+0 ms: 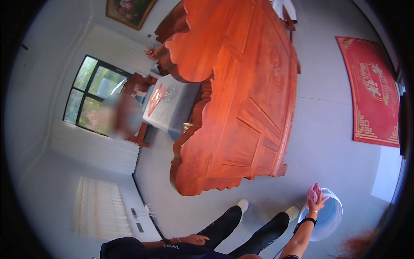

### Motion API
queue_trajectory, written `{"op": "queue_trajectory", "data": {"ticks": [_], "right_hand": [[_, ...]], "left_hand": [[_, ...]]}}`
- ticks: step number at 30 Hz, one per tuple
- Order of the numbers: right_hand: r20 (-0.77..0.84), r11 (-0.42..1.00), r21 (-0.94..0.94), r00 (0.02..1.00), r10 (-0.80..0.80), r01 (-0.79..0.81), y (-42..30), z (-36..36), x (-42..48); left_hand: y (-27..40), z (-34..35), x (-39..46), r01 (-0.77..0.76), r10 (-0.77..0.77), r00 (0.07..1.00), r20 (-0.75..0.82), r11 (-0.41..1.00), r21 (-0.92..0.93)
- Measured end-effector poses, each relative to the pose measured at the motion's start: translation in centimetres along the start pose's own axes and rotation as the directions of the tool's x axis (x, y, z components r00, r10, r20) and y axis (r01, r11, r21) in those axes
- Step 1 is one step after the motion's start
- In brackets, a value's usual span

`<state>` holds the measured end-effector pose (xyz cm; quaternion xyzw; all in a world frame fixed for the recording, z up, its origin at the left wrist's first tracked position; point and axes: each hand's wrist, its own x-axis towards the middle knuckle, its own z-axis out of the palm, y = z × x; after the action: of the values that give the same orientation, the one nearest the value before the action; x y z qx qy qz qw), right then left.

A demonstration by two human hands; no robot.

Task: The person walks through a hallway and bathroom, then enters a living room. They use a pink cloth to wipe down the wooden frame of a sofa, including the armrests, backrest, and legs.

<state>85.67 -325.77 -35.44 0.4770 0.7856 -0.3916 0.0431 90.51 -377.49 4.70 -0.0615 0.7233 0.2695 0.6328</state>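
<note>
My right hand [317, 204] grips a crumpled pink cloth [313, 193] at the rim of a round white bucket [339, 207]. The bucket stands on the grey floor beside my right shoe, and its inside looks bluish; I cannot tell how much liquid it holds. A dark band and a gold-coloured bangle circle my right wrist. Low by my left thigh hangs my left hand [195, 239], fingers loosely apart, with nothing visible in it. Ahead of my feet rises a large reddish carved wooden piece of furniture [239, 129] with panels and a scalloped edge.
A red mat [372, 90] with gold patterns lies on the floor at the right. Beyond the wooden furniture, a table [174, 106] bears a grey cover. Curtains [97, 207], a window [93, 90] and a wall socket with cables [147, 208] are at the left. A dark-framed flower picture [129, 13] hangs above.
</note>
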Motion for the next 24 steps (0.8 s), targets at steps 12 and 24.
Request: {"op": "queue_trajectory", "data": {"ticks": [12, 24], "right_hand": [[0.603, 0.736, 0.604, 0.779, -0.171, -0.306, -7.5, -1.5, -8.4], [0.684, 0.794, 0.603, -0.562, -0.465, 0.076, -32.6, 5.7, -67.1]], "left_hand": [[-2.6, 5.7, 0.9, -0.296, 0.176, 0.927, -0.330, 0.884, -0.362], [-23.3, -1.0, -16.2, -0.672, 0.111, 0.693, -0.712, -0.257, -0.694]]}}
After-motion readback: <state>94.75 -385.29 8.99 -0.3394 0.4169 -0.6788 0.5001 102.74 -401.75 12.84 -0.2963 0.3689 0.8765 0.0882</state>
